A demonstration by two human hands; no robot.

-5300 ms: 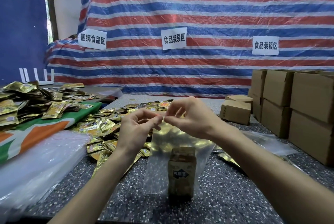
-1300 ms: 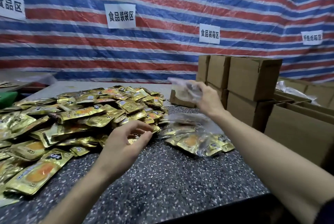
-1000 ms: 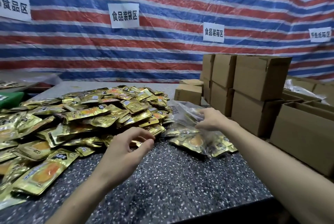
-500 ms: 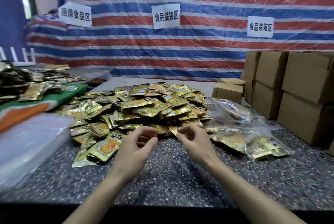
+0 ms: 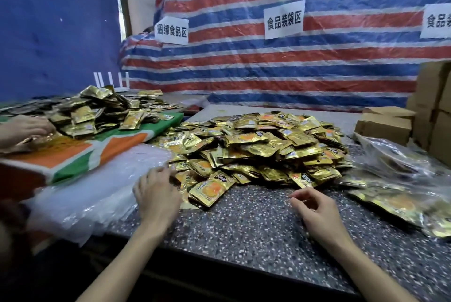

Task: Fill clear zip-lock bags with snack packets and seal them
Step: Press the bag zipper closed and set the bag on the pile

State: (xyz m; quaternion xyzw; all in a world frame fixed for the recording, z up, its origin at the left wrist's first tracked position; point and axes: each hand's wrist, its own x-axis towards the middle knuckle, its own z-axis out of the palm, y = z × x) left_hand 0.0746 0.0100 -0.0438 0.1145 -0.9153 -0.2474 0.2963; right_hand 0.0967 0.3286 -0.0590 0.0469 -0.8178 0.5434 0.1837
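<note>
2 heaps of gold snack packets are in view, each far too many to count: the main one at the centre of the frame on the speckled table, the second heap at the upper left on a green and orange cloth; a stack of empty clear zip-lock bags lies at the lower left, just beside the main heap, its sheets too thin to count; filled bags lie at the right edge, their number unclear. The left hand rests with fingers fairly straight at the stack's right edge, gripping nothing; the right hand hangs over bare table at the lower centre, loosely curled and empty; the 2 hands are well apart. 1 further hand, another person's, is at the left edge by the second heap. The empty bags look light, limp and slippery, likely to cling together, so 1 is best peeled off by pinching a corner or the stiffer zip strip; the packets look light, flat and slick, easy to gather by the handful. 3 paper signs hang on the striped tarpaulin; cardboard boxes stand at the right.
</note>
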